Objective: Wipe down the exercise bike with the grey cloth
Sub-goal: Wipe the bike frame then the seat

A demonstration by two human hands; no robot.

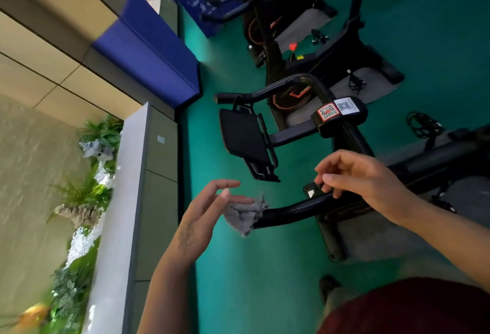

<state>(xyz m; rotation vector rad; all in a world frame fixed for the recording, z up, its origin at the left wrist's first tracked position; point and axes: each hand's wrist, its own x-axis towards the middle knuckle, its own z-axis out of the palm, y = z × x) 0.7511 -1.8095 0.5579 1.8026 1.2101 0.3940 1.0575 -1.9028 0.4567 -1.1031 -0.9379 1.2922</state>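
The grey cloth (pixel 245 214) hangs crumpled over the end of the nearest black handlebar (pixel 294 207) of the exercise bike (pixel 342 121). My left hand (pixel 204 217) is just left of the cloth with its fingers spread; the fingertips reach the cloth's edge without gripping it. My right hand (pixel 363 177) hovers above the same handlebar further along, fingers loosely curled and holding nothing. The bike's black tablet holder (pixel 245 142) and a red QR sticker (pixel 328 111) lie beyond my hands.
More black exercise bikes (pixel 265 15) stand in a row behind on grey mats (pixel 371 87) over the green floor (pixel 238 267). Blue padding (pixel 148 50) and a grey ledge (pixel 124 201) with plants (pixel 87 193) run along the left. My shoe (pixel 328 286) is below.
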